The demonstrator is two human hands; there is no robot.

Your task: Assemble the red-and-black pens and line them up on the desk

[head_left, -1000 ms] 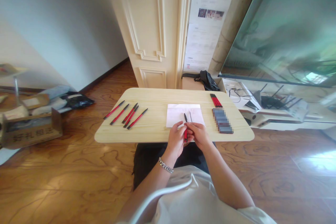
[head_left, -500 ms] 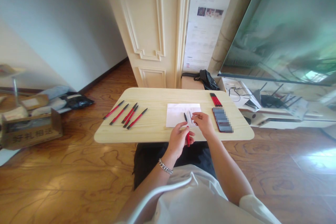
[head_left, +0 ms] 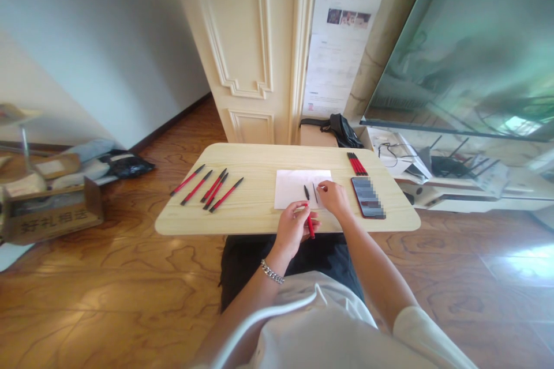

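Left hand [head_left: 294, 230] low by the front edge of the surface [head_left: 255, 164], fingers [head_left: 298, 210] curled shut around a red pen barrel [head_left: 310, 226], its lower end poking out past the hand toward that edge. Right hand [head_left: 334, 197] over the right part of a white paper sheet [head_left: 289, 190], fingers drawn narrow, tips just beside a thin black refill [head_left: 314, 192]; whether anything is pinched there, impossible to tell. Short black pen part [head_left: 306, 192] lying on the sheet near the refill. State of the work, as judged: one pen apart, pieces out on the sheet. Toward the left edge, five assembled-looking red-and-black pens [head_left: 208, 190] in a loose slanted row. Near the far right corner, a tight bundle of red pens [head_left: 356, 165], side by side, out of reach of either hand's fingers. Pixelated phone [head_left: 367, 197] flat by the right edge.
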